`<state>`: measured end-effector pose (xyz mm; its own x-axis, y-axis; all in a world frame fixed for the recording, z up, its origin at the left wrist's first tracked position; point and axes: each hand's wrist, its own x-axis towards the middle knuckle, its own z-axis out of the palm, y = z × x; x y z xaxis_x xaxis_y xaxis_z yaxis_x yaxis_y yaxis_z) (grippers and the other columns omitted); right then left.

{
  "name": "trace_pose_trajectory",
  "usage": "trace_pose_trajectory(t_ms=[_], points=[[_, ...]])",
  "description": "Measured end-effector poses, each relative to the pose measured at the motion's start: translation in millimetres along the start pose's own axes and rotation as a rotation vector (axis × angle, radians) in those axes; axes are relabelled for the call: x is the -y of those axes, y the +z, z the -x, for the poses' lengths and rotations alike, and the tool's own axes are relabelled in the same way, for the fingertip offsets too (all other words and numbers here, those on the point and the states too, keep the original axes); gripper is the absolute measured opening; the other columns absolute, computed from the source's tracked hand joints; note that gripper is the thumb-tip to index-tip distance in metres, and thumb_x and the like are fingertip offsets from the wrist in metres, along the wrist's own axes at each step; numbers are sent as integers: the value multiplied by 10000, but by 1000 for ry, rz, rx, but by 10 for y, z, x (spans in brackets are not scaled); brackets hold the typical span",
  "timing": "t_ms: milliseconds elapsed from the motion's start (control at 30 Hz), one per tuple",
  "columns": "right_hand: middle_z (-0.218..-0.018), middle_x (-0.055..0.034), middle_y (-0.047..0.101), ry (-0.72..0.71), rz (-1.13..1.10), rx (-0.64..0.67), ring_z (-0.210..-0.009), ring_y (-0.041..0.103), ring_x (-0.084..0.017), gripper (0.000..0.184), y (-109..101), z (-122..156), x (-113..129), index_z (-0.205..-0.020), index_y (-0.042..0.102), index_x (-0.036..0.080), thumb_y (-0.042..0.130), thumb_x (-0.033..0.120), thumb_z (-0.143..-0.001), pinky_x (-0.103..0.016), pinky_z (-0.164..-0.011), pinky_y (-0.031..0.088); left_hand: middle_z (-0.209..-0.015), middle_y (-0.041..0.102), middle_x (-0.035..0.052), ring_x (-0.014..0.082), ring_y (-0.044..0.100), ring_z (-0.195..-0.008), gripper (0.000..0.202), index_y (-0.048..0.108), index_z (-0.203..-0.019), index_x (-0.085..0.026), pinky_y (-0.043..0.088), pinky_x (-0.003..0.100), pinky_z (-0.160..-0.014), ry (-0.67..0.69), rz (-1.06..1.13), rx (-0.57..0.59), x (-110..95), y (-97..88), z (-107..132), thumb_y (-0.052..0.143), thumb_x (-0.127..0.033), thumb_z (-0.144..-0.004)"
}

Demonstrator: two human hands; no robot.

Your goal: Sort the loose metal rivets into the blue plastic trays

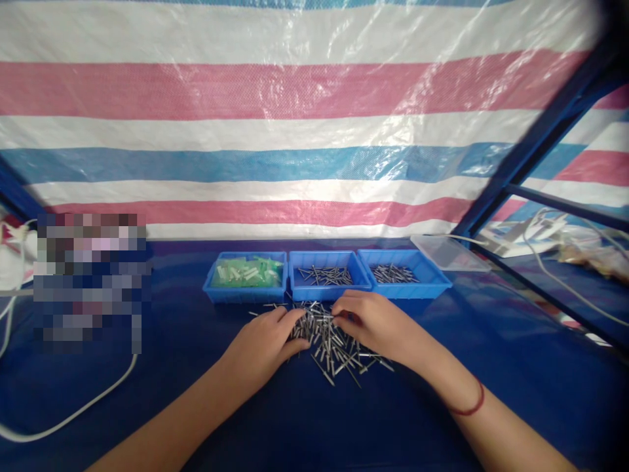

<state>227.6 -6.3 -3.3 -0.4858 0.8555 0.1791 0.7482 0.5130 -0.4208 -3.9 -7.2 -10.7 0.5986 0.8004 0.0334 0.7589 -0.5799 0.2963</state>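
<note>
Three blue trays point(327, 292) beyond pin pile point(334, 342)

The pins point(328, 337) are bare metal, thin and shiny, grey with small glints. The trays point(309, 293) are smooth blue plastic; one holds pale green, translucent plastic pieces point(247, 271). The worktop point(196, 380) is covered in matt dark blue cloth. The striped sheet point(295, 131) behind is woven plastic, glossy and crinkled.

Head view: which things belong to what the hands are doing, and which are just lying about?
In use, likely: left hand, right hand, both on the pile of metal pins; green-parts tray, middle pin tray, right pin tray.
Lying about: clear plastic container, white cable, striped tarp.
</note>
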Motion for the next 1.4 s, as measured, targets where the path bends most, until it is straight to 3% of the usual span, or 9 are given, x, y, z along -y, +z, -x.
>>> trace_pose_trajectory(t_ms=[167, 300, 467, 667, 867, 1133, 1400], points=[[-831, -29, 621, -37, -111, -104, -722, 579, -141, 160, -54, -11, 19, -869, 657, 198, 514, 127, -853, -287, -658, 421, -1048, 620, 69, 247, 627, -890, 430, 497, -1260, -222, 480, 337, -734, -10, 26, -66, -23, 12, 10, 493, -466, -906], [-881, -44, 638, -102, -232, -188, -758, 594, -140, 178, -65, -15, 63, -891, 662, 197, 491, 148, -879, -290, -680, 450, -1029, 612, 47, 226, 620, -904, 343, 532, -1216, -238, 469, 320, -752, -5, 109, -134, -72, -8, 5, 484, -409, -922], [-823, -22, 656, -36, -434, -259, -629, 559, -112, 165, 35, -26, 159, -1001, 638, 208, 570, 222, -852, -260, -569, 438, -1028, 603, 36, 187, 598, -941, 268, 579, -1168, -240, 441, 282, -812, 57, 276, -214, -130, 16, -2, 481, -328, -934], [-802, -10, 634, 44, -635, -237, -578, 507, -93, 154, 133, -46, 265, -939, 612, 195, 628, 286, -816, -243, -528, 417, -893, 618, 26, 148, 587, -837, 191, 638, -870, -189, 430, 238, -758, 74, 419, -256, -165, 46, -27, 464, -233, -936], [-851, -40, 599, -3, -643, -274, -714, 544, -135, 150, 149, -61, 267, -830, 617, 188, 605, 337, -841, -269, -592, 447, -844, 603, 23, 149, 573, -810, 189, 606, -833, -178, 420, 238, -723, 71, 437, -259, -163, 25, -42, 455, -230, -934], [-884, -46, 594, -22, -697, -265, -750, 562, -146, 112, 145, -65, 253, -878, 631, 199, 588, 298, -849, -283, -615, 459, -861, 611, 7, 144, 577, -798, 125, 607, -878, -196, 423, 238, -735, 48, 435, -287, -134, 44, -29, 502, -251, -918], [-885, -40, 573, -77, -418, -305, -618, 482, -101, 86, 156, -64, 289, -854, 634, 193, 551, 181, -835, -249, -559, 412, -805, 577, -6, 131, 554, -724, 134, 594, -874, -194, 426, 235, -691, -9, 393, -373, -117, -1, -21, 500, -278, -921]])
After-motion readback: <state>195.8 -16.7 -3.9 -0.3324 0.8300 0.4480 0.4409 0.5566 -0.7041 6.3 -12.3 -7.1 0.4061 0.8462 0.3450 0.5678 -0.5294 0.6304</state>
